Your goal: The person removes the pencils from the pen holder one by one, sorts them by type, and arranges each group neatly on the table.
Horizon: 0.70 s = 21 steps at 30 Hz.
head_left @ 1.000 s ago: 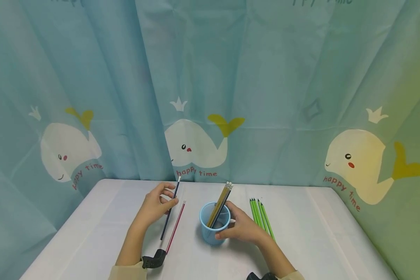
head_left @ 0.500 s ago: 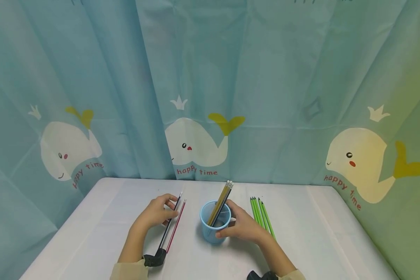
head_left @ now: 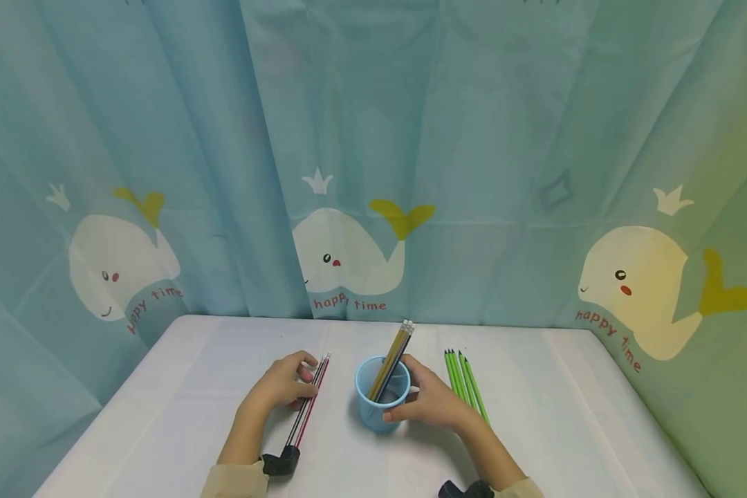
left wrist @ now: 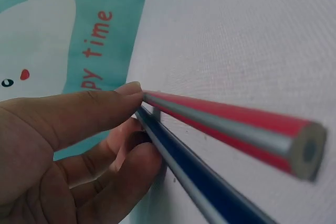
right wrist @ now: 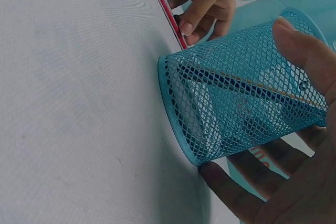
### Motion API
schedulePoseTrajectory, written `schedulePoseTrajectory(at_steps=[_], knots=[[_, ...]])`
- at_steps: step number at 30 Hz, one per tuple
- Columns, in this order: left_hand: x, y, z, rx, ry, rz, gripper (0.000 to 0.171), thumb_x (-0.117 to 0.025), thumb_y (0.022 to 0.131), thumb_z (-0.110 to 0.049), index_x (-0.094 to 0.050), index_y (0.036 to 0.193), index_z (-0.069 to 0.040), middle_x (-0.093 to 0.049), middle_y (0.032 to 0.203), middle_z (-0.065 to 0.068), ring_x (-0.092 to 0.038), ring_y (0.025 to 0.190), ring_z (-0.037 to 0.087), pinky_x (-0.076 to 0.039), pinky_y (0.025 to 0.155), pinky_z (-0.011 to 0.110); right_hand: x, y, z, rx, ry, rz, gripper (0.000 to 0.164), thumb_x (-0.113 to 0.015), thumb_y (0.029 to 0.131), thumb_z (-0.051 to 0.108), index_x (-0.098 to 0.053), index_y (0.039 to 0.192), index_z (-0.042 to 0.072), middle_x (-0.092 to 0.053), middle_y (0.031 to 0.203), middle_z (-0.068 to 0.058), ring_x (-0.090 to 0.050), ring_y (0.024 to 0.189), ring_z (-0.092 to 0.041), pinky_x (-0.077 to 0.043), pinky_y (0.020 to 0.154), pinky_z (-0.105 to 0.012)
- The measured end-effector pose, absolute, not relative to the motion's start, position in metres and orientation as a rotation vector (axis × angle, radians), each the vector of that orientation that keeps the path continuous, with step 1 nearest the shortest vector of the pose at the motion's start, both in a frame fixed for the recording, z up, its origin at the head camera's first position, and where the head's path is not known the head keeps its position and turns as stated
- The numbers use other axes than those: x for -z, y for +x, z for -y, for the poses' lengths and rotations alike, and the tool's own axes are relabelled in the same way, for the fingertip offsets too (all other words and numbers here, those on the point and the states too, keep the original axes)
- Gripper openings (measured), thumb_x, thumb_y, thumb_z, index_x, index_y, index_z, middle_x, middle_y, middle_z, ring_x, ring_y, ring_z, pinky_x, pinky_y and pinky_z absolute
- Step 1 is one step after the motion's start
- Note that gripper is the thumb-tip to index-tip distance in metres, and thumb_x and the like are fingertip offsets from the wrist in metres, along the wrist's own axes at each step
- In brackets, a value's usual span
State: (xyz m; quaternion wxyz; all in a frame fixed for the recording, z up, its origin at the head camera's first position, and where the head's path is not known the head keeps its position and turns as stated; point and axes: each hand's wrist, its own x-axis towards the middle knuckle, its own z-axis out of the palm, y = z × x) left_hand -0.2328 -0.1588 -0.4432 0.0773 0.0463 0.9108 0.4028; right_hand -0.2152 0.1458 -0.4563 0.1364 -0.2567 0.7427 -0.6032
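My left hand (head_left: 280,384) pinches a dark blue and silver pencil (left wrist: 197,171) between thumb and fingers. Alongside it lies a red and silver pencil (left wrist: 231,127), whose far part meets the thumb tip in the left wrist view. Both pencils point the same way, nearly touching in the head view. My right hand (head_left: 434,400) grips a light blue mesh pencil cup (right wrist: 236,90) from its right side, thumb in front. The cup stands upright on the table. Leaning in it are several gold and dark pencils (head_left: 391,363), eraser ends up.
Several green pencils (head_left: 465,382) lie side by side to the right of the cup, partly behind the right forearm. A white cloth covers the table (head_left: 560,415). A blue-green curtain (head_left: 492,173) with whale prints hangs behind its back edge.
My left hand has lowered the dark blue pencil and moved it toward the person and right, against the red one. My right hand and the cup have stayed put.
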Motion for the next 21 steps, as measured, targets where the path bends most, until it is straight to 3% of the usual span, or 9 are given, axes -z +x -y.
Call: schedulePoseTrajectory(at_steps=[6, 11, 16, 21], knots=[[0.438, -0.231, 0.158, -1.167, 0.15, -2.778, 0.037, -0.078, 0.083, -0.007, -0.063, 0.117, -0.007, -0.062, 0.091, 0.004, -0.06, 0.06, 0.018, -0.052, 0.056, 0.032, 0.456, -0.213, -0.145, 1.751, -0.734, -2.147, 0.081, -0.088, 0.073, 0.013, -0.044, 0.141, 0.012, -0.057, 0.137, -0.011, -0.053, 0.128, -0.034, -0.054, 0.096, -0.047], [0.427, -0.23, 0.149, -1.161, 0.248, -2.865, 0.024, -0.074, 0.088, -0.012, -0.066, 0.11, -0.008, -0.066, 0.092, 0.002, -0.063, 0.077, 0.017, -0.053, 0.066, 0.035, 0.456, -0.213, -0.145, 1.739, -0.731, -2.164, 0.082, -0.088, 0.073, 0.013, -0.043, 0.141, 0.012, -0.057, 0.138, -0.01, -0.053, 0.129, -0.033, -0.054, 0.096, -0.047], [0.409, -0.223, 0.129, -1.232, 0.499, -2.955, 0.018, -0.071, 0.093, -0.02, -0.068, 0.11, -0.015, -0.067, 0.109, 0.0, -0.064, 0.105, 0.025, -0.054, 0.09, 0.046, 0.456, -0.215, -0.145, 1.738, -0.741, -2.172, 0.082, -0.088, 0.073, 0.013, -0.044, 0.141, 0.013, -0.057, 0.137, -0.01, -0.053, 0.129, -0.033, -0.053, 0.097, -0.048], [0.397, -0.212, 0.1, -1.381, 0.781, -2.887, 0.021, -0.068, 0.096, -0.028, -0.067, 0.116, -0.024, -0.062, 0.124, -0.004, -0.057, 0.121, 0.021, -0.052, 0.094, 0.051, 0.457, -0.215, -0.146, 1.726, -0.734, -2.19, 0.08, -0.088, 0.073, 0.014, -0.044, 0.14, 0.013, -0.059, 0.135, -0.009, -0.055, 0.127, -0.032, -0.053, 0.097, -0.049]])
